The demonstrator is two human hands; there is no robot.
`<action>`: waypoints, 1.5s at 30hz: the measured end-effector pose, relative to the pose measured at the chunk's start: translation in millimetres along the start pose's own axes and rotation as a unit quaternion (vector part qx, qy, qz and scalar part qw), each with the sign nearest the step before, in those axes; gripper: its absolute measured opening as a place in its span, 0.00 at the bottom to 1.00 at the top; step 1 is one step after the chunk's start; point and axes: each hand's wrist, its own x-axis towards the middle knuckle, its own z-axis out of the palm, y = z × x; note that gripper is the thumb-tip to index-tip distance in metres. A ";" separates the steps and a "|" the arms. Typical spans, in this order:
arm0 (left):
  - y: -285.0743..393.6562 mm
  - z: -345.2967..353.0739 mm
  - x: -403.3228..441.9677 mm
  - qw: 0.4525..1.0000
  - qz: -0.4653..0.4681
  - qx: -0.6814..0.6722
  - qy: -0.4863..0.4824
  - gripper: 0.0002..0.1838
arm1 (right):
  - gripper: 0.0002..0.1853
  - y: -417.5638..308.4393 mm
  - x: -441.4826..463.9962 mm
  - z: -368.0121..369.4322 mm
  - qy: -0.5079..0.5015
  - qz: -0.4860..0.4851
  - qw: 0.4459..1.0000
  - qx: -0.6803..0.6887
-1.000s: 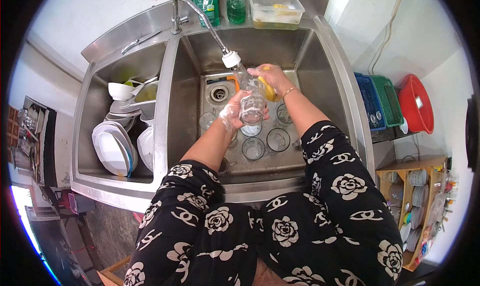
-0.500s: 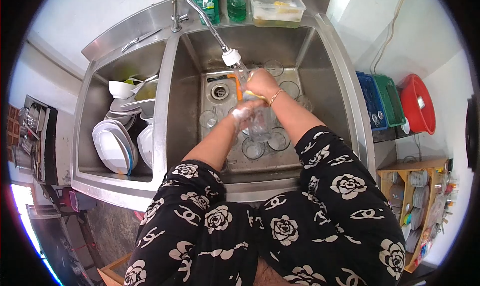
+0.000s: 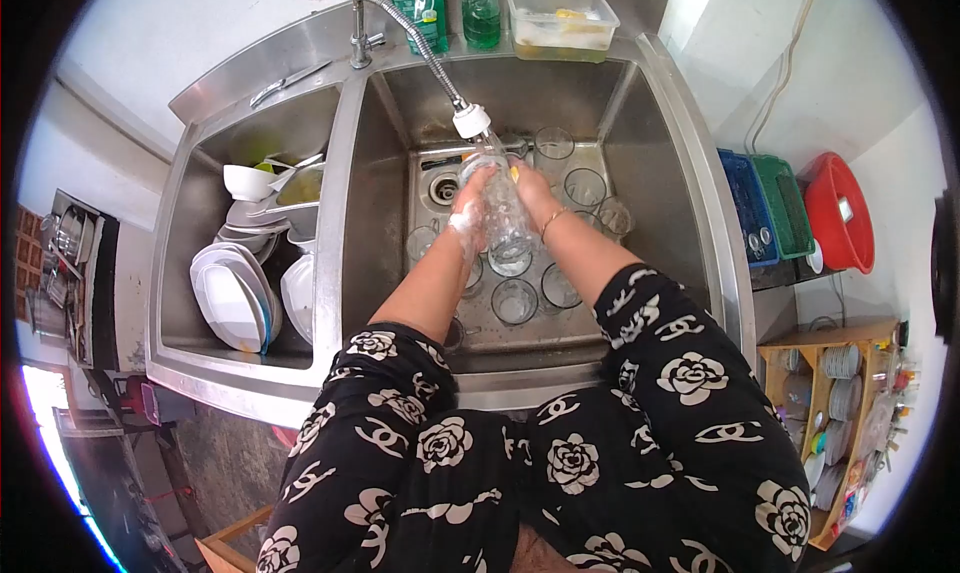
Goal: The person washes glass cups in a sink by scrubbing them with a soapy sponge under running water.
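At far left, plates [image 3: 228, 303] and a bowl [image 3: 249, 182] lie heaped in the left basin [image 3: 290, 128]. In the right basin [image 3: 662, 173], the drain [image 3: 444, 190] shows just left of the hands. The left hand [image 3: 472, 211] is curled most of the way round the left side of a tall glass [image 3: 509, 216], held above the floor of the right basin with its upper end just below the tap head [image 3: 471, 122]; whether the two touch, or water runs, I cannot tell. The right hand [image 3: 533, 190] is half closed at the right side, a sliver of yellow sponge [image 3: 515, 174] showing by its fingers; how far the fingertips wrap is hidden. Half a second ago it crossed over the tall glass; now it has drawn right, baring more of the wall, which suggests that the sponge is on a different part while the left hand bears the weight. Around and below stand glasses [image 3: 514, 302]. A tub [image 3: 558, 50] sits on the back ledge; farther right come a blue basket [image 3: 745, 198], a green basket [image 3: 783, 205], a red bowl [image 3: 840, 213] and a rack [image 3: 830, 335].
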 end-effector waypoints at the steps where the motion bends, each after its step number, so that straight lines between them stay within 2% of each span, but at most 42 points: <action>1: -3.3 -9.3 10.8 0.999 -0.002 0.016 0.031 0.28 | 0.26 4.0 -1.1 -0.1 0.029 -0.082 0.986 -0.140; 2: -10.6 -26.0 28.7 0.998 -0.006 0.033 0.062 0.28 | 0.26 10.4 -3.0 -0.8 0.058 -0.160 0.946 -0.275; 3: -7.7 -26.7 25.9 0.997 -0.003 0.047 0.060 0.29 | 0.27 16.3 -6.8 -0.1 0.083 -0.235 0.881 -0.402; 4: -4.7 -27.1 22.8 0.996 0.001 0.061 0.058 0.29 | 0.28 22.5 -10.9 1.5 0.106 -0.282 0.842 -0.447; 7: 7.2 -13.5 1.5 0.995 0.014 0.097 -0.025 0.29 | 0.29 6.9 -25.8 1.1 0.077 -0.375 0.877 -0.290; 8: 8.5 -8.1 -4.0 0.993 0.004 0.117 -0.036 0.29 | 0.28 1.3 -13.8 -7.1 0.028 -0.251 0.952 -0.174; 9: 11.2 -3.1 -7.9 0.989 -0.003 0.137 -0.047 0.29 | 0.28 -9.0 9.7 -16.8 -0.024 -0.120 0.991 -0.051; 10: 7.4 4.5 -12.0 0.986 -0.011 0.160 -0.037 0.29 | 0.27 -12.0 27.0 -21.3 -0.077 0.015 0.994 0.074; 11: 4.2 3.0 -5.7 0.993 0.005 0.116 -0.033 0.29 | 0.27 -5.3 34.6 -19.5 -0.049 -0.061 0.996 -0.052; 12: -3.7 -4.7 6.9 0.997 0.020 0.071 -0.029 0.28 | 0.26 4.7 39.4 -16.9 -0.019 -0.135 0.975 -0.177; 13: -12.5 -13.3 18.9 0.999 0.032 0.024 -0.025 0.28 | 0.26 16.2 38.2 -15.2 0.013 -0.203 0.933 -0.298; 14: -9.7 -26.5 30.2 0.999 0.022 -0.036 0.018 0.22 | 0.27 2.9 -17.7 0.3 0.053 -0.244 0.861 -0.444; 15: -0.8 -20.7 16.6 0.997 0.066 -0.036 0.033 0.23 | 0.27 5.9 -37.2 6.3 0.063 -0.269 0.848 -0.453; 17: 10.9 -20.7 2.8 0.998 0.055 0.012 -0.005 0.24 | 0.28 16.0 -56.8 11.4 0.080 -0.316 0.821 -0.469; 18: 11.4 -16.8 -4.5 0.999 0.022 0.033 -0.010 0.25 | 0.29 6.2 -47.1 7.2 0.015 -0.213 0.889 -0.404; 19: 10.7 -11.0 -11.7 0.998 -0.009 0.054 -0.015 0.26 | 0.29 -0.4 -41.7 1.0 -0.032 -0.130 0.951 -0.280; 20: 12.9 -5.1 -13.0 0.996 -0.037 0.075 -0.024 0.27 | 0.29 -9.6 -35.1 -4.5 -0.077 -0.047 0.985 -0.148; 21: 13.8 -4.2 -8.1 0.997 -0.030 0.064 -0.020 0.27 | 0.30 -14.1 -28.5 -6.4 -0.122 0.037 0.992 -0.012; 22: 9.6 -7.9 -1.3 0.998 -0.027 0.052 -0.014 0.26 | 0.30 -6.2 -22.0 -3.3 -0.097 -0.003 0.995 -0.035; 23: 4.4 -12.4 3.5 0.999 -0.026 0.039 -0.007 0.26 | 0.30 1.6 -17.0 -5.1 -0.078 -0.081 0.978 -0.178; 24: 3.3 -16.2 6.7 1.000 0.006 -0.012 -0.008 0.24 | 0.29 4.9 -28.2 -2.0 -0.058 -0.156 0.935 -0.314; 25: 2.2 -26.5 15.8 0.999 0.012 -0.031 0.011 0.24 | 0.29 7.2 -46.3 3.1 -0.035 -0.226 0.867 -0.442; 26: 1.6 -39.7 28.6 0.998 0.019 -0.051 0.028 0.24 | 0.28 0.1 -93.9 19.5 0.056 -0.255 0.814 -0.519; 27: 1.5 -46.2 35.2 0.996 0.027 -0.070 0.045 0.24 | 0.27 2.4 -114.5 18.8 0.048 -0.334 0.768 -0.544; 28: 9.7 -32.7 21.1 0.988 -0.028 -0.099 0.113 0.23 | 0.27 6.6 -130.4 17.6 0.039 -0.410 0.715 -0.564; 30: 3.1 -45.4 33.2 0.988 -0.031 -0.096 0.118 0.21 | 0.26 8.5 -139.6 13.9 0.025 -0.537 0.601 -0.592; 31: 1.9 -48.1 35.6 0.988 -0.033 -0.094 0.120 0.21 | 0.25 7.0 -134.4 7.5 0.018 -0.556 0.603 -0.571; 33: -2.3 -41.4 43.2 0.982 0.020 -0.142 0.120 0.21 | 0.25 1.2 -104.6 -4.6 0.001 -0.597 0.604 -0.528; 34: 0.3 -33.8 38.8 0.978 0.046 -0.166 0.120 0.21 | 0.25 -2.5 -89.3 -4.6 0.003 -0.548 0.681 -0.485; 36: 13.7 -20.4 3.4 0.998 -0.009 -0.024 0.052 0.26 | 0.27 -4.5 -57.7 -8.7 0.008 -0.424 0.818 -0.388; 37: 21.9 -14.0 -10.4 0.998 -0.034 0.048 0.015 0.29 | 0.27 -6.7 -35.2 -14.4 -0.003 -0.373 0.853 -0.364; 38: 9.4 -35.0 16.9 0.992 -0.061 0.047 -0.102 0.32 | 0.28 -9.0 -11.9 -21.1 -0.015 -0.321 0.885 -0.337; 39: 12.1 -33.9 12.8 0.987 -0.081 0.044 -0.130 0.33 | 0.28 -11.5 0.4 -27.1 -0.028 -0.267 0.913 -0.308; 40: 15.6 -28.7 3.5 0.981 -0.101 0.037 -0.159 0.34 | 0.29 -27.2 -12.7 -29.3 -0.118 -0.180 0.952 -0.218; 43: 22.0 -24.4 -5.6 0.960 -0.156 0.028 -0.230 0.39 | 0.26 -61.1 -27.5 -42.8 -0.276 -0.059 0.904 -0.320; 44: 22.1 -32.8 3.1 0.951 -0.182 0.035 -0.246 0.40 | 0.19 -66.8 -37.4 -40.8 -0.265 -0.055 0.907 -0.323; 45: 24.9 -35.2 1.7 0.942 -0.207 0.042 -0.261 0.40 | 0.17 -63.5 -36.1 -40.3 -0.265 -0.042 0.918 -0.292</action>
